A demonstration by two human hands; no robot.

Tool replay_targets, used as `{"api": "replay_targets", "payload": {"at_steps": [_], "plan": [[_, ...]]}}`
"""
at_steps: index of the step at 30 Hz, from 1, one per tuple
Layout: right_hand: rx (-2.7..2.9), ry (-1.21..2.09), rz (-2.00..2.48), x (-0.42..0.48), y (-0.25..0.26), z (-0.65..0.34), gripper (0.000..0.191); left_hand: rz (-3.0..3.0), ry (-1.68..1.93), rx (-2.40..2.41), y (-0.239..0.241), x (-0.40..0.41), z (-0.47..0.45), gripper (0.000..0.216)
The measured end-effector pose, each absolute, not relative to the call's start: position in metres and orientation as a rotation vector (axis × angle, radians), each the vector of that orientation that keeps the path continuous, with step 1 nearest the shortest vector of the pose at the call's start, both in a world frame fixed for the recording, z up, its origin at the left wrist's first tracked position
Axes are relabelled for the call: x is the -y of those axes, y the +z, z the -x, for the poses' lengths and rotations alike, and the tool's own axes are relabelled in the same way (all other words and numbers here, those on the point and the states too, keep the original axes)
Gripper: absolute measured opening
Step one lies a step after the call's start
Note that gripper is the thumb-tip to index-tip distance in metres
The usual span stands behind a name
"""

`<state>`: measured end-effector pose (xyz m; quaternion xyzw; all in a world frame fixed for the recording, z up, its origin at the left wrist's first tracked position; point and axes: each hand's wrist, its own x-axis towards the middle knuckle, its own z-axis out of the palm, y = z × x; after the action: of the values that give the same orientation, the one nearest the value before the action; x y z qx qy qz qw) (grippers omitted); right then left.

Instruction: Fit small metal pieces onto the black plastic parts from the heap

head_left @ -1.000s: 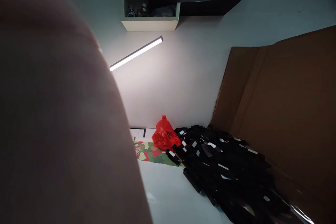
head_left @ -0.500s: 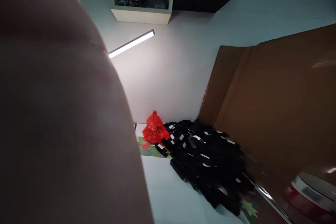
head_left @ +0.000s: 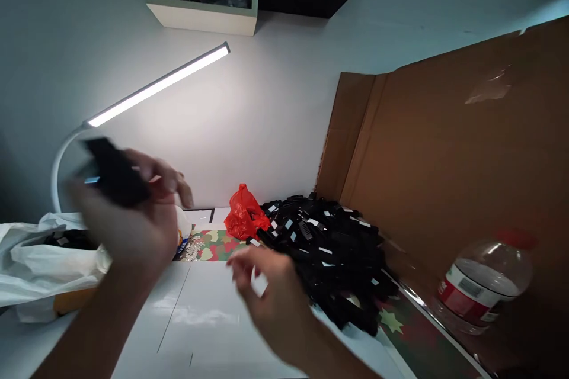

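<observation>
My left hand (head_left: 133, 219) is raised above the white table (head_left: 208, 314), its fingers wrapped round a small black block (head_left: 116, 173); both are smeared by motion. My right hand (head_left: 267, 296) hovers low over the table beside a big pile of similar black blocks (head_left: 329, 243) with white labels. Its fingers look loosely curled and blurred, and nothing shows in them.
A red plastic bag (head_left: 244, 219) lies behind the pile. A lit desk lamp (head_left: 155, 83) arches over the left side above a white plastic bag (head_left: 35, 260). An open cardboard box flap (head_left: 444, 148) stands at the right, with a clear bottle (head_left: 484, 284) lying before it. Wall shelf (head_left: 208, 6) above.
A blurred arm that filled the left of the view has dropped away. Both hands now show, the left with a black block. The view has swung to show the lamp, white bag and bottle.
</observation>
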<state>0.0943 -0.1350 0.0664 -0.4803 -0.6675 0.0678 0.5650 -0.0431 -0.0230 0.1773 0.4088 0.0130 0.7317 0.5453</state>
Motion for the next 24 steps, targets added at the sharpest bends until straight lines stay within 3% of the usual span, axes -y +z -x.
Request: {"api": "replay_targets", "payload": {"at_steps": [2,5,11,18,24], "plan": [[1.763,0.284,1.262,0.132,0.028,-0.064,0.011,-1.08,1.637,-0.243,0.157,-0.001,0.033,0.047],[1.878,0.488,1.418,0.131,-0.017,-0.026,0.02,-1.129,1.257,-0.628,0.108,-0.032,0.02,0.022],[1.823,0.552,1.588,0.132,-0.031,-0.009,0.026,-0.967,0.733,-0.591,0.02,-0.044,0.012,0.019],[1.758,0.683,1.613,0.129,-0.033,-0.012,0.026,-0.805,0.736,-0.524,-0.025,-0.05,0.009,0.021],[1.888,0.526,1.69,0.132,-0.042,-0.003,0.024,-0.749,0.832,-0.507,-0.023,-0.046,0.014,0.02]]}}
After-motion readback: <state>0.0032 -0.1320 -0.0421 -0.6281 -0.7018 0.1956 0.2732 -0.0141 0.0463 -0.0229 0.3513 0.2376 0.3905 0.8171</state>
